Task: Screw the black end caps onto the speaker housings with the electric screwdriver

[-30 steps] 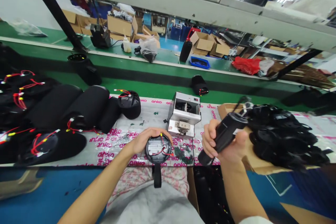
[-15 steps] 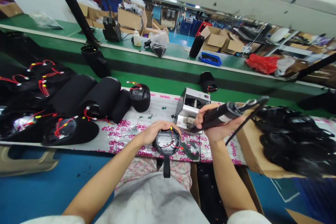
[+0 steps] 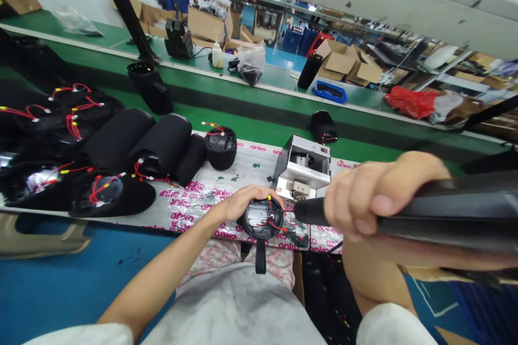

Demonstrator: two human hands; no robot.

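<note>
Watching through the head camera, I have one round black housing [image 3: 261, 218] at the near edge of the printed mat [image 3: 246, 172], its wired end facing up toward me. I see it nearly end-on, so I cannot judge its long axis well; one strap [image 3: 261, 256] points toward the lap. My left hand [image 3: 243, 202] curls over its upper rim, gripping it. My right hand [image 3: 372, 194] grips one black power tool [image 3: 465, 207], long axis running crosswise, nose pointing left at the housing; I cannot tell whether the tip touches. Just beyond sits one silver machine [image 3: 303, 164]. Farther out I count one wired black cup [image 3: 221, 149] beside the left-hand pile [image 3: 117, 137], too overlapped to count, and one blue tray [image 3: 331, 92] on the ledge.
</note>
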